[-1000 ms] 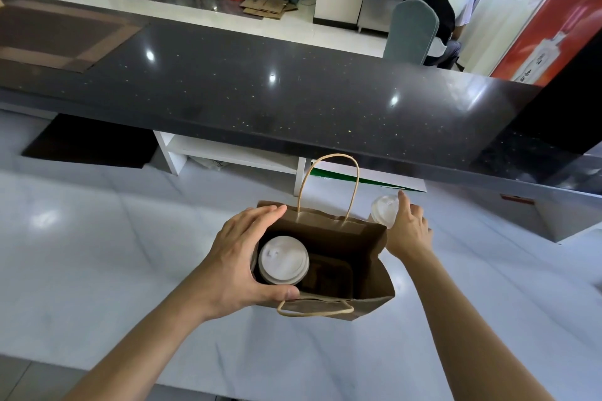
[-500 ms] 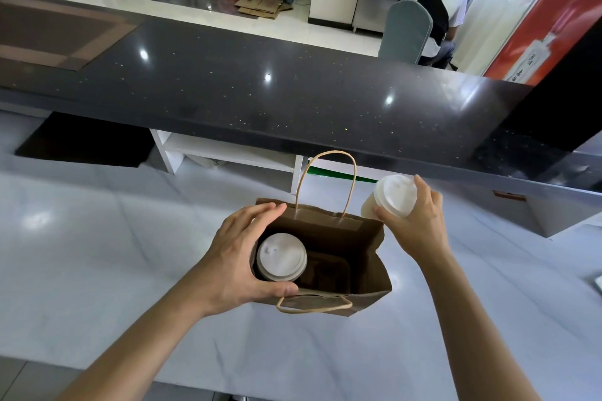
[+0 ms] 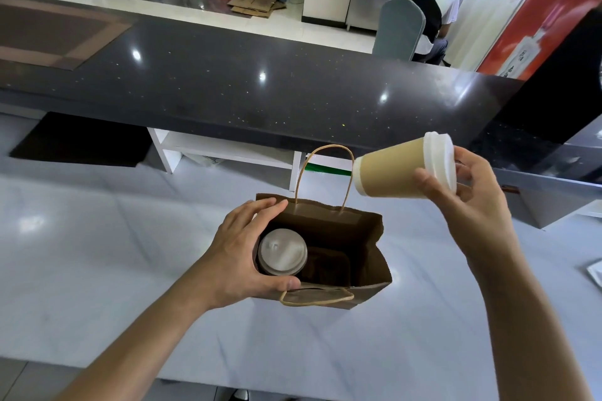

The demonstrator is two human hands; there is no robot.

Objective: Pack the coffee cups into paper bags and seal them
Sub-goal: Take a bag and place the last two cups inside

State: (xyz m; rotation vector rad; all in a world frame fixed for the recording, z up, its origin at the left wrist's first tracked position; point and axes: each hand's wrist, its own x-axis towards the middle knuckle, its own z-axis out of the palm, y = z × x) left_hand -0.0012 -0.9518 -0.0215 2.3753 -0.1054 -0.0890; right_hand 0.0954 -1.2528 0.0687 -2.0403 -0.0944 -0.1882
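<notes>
Count: two coffee cups, one paper bag (image 3: 355, 238), two hands.
Paper bag: brown, stands open-mouthed on the pale marble bench (image 3: 97, 270); far handle (image 3: 325, 172) stands upright, near handle (image 3: 316, 298) flops over the front edge.
Cup in bag (image 3: 282, 251): upright in the bag's left half, white lid facing up; the right half beside it shows only a dark recess.
Left hand (image 3: 237, 257): curled round the bag's left end, fingers over the far rim, thumb on the near rim, just beside the cup inside; it grips the bag.
Held cup (image 3: 397, 169): in the air, above and right of the bag's mouth, apart from it.
Held cup axis: tipped nearly level, long axis running left to right; white lid (image 3: 439, 163) points right toward the palm, the base points left toward the far handle.
Right hand (image 3: 472, 192): wrapped round the held cup at its lid end, thumb on the near side, fingers behind the lid.
Beyond: a dark speckled counter (image 3: 260, 85) runs across behind the bench.
</notes>
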